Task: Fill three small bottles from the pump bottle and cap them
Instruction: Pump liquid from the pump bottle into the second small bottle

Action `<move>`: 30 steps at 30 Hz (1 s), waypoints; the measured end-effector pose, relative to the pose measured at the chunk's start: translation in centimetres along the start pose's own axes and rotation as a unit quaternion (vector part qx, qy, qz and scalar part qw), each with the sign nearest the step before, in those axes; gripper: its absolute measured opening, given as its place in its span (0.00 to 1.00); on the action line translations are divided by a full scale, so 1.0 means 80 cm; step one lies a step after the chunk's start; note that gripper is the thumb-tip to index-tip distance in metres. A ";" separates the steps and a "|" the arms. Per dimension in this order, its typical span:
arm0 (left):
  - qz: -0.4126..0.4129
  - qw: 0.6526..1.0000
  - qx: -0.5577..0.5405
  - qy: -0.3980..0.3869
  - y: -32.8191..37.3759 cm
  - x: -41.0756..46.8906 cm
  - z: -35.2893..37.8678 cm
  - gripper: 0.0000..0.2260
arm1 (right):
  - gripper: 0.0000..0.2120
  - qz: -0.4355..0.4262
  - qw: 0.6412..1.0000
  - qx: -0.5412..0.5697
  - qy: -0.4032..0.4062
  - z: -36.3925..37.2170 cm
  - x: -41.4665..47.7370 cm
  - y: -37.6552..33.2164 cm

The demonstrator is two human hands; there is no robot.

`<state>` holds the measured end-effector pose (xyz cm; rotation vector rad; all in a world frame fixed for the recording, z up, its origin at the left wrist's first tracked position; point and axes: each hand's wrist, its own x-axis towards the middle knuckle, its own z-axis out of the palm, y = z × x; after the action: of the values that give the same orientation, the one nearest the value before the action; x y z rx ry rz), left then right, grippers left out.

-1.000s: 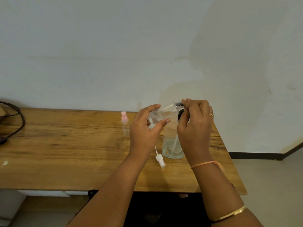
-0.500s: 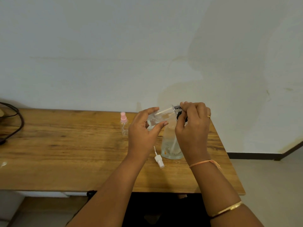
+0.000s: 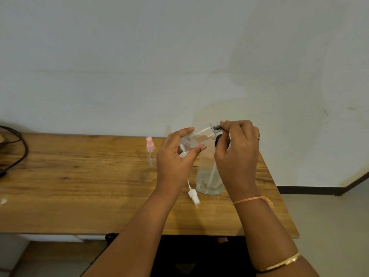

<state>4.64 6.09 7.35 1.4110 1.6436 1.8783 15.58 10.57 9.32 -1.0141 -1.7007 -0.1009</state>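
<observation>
My left hand (image 3: 175,158) grips a small clear bottle (image 3: 199,136), tilted with its neck up and to the right. My right hand (image 3: 235,150) pinches the black pump nozzle (image 3: 218,127) at that neck. The tall clear pump bottle (image 3: 207,172) stands on the wooden table (image 3: 79,186) below both hands, its dip tube visible inside. A white spray cap (image 3: 193,195) lies loose on the table just left of the pump bottle. A second small bottle with a pink cap (image 3: 150,150) stands upright further left.
A black cable (image 3: 18,148) loops at the table's far left near the wall. The table's right edge (image 3: 279,196) runs close to my right forearm, with floor beyond it. A white wall stands directly behind the table.
Both hands with the small bottle sit slightly lower than a second ago. The grips look the same, and the items on the table have not moved.
</observation>
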 end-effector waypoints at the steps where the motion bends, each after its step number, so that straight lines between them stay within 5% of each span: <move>1: 0.001 1.000 0.002 -0.001 0.000 0.000 0.000 0.18 | 0.09 -0.002 1.000 -0.002 0.001 0.001 -0.001 0.000; 30: 0.023 0.999 0.031 0.000 -0.003 -0.003 -0.005 0.19 | 0.09 -0.007 1.000 0.009 0.025 0.013 -0.015 0.011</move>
<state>4.34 5.78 7.07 1.4853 1.6977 1.8660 15.44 11.03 7.54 -0.9777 -1.6608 -0.1193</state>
